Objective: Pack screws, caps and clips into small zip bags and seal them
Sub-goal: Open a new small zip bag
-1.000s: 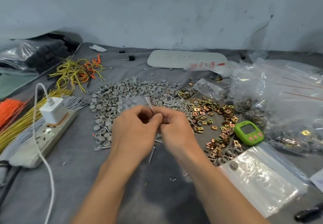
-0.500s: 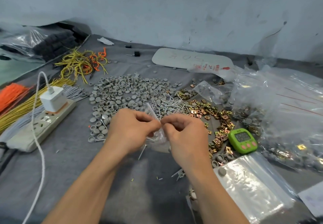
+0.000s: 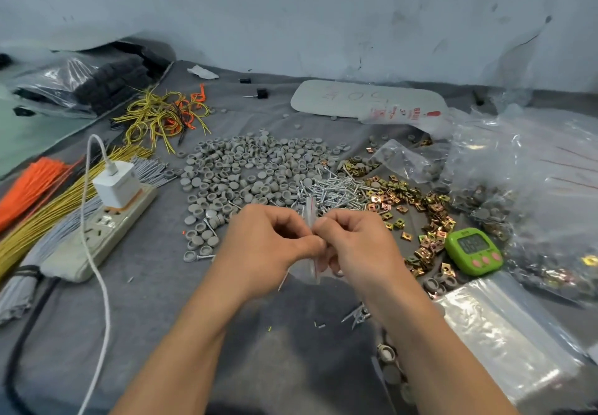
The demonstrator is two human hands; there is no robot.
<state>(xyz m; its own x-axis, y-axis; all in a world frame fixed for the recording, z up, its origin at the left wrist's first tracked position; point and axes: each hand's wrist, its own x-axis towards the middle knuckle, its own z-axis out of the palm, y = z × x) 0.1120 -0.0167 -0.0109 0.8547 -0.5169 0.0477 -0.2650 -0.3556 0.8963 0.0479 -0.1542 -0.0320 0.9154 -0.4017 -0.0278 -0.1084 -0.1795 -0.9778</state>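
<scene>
Both hands meet above the middle of the gray cloth [image 3: 155, 324], and the small zip bag [image 3: 309, 212] sits between them, turned nearly edge-on to the camera. The left hand [image 3: 268, 246] has its fingers curled inward, and its thumb presses the bag from the left. The right hand [image 3: 359, 249] is curled the same way and pinches the bag from the right, so the fingertips [image 3: 325, 222] of both hands nearly touch at the bag's strip. A short piece of the clear bag, with a thin red line, sticks up above the knuckles. The rest hangs below the thumbs, just over the cloth. What is inside the bag is too hidden to tell. Right behind the hands lies the heap of screws [image 3: 336, 188], touching the wide spread of gray caps [image 3: 252, 172] on its left and the scatter of brass-colored clips [image 3: 417, 201] on its right. A few loose screws lie on the cloth under the right wrist. A green timer [image 3: 474, 251] sits just beyond the clips, near the right hand, and a stack of empty zip bags [image 3: 504, 333] lies beside the right forearm. Well to the left, a power strip [image 3: 97, 230] carries a white charger [image 3: 118, 183], and its cable [image 3: 97, 285] runs toward the near edge.
</scene>
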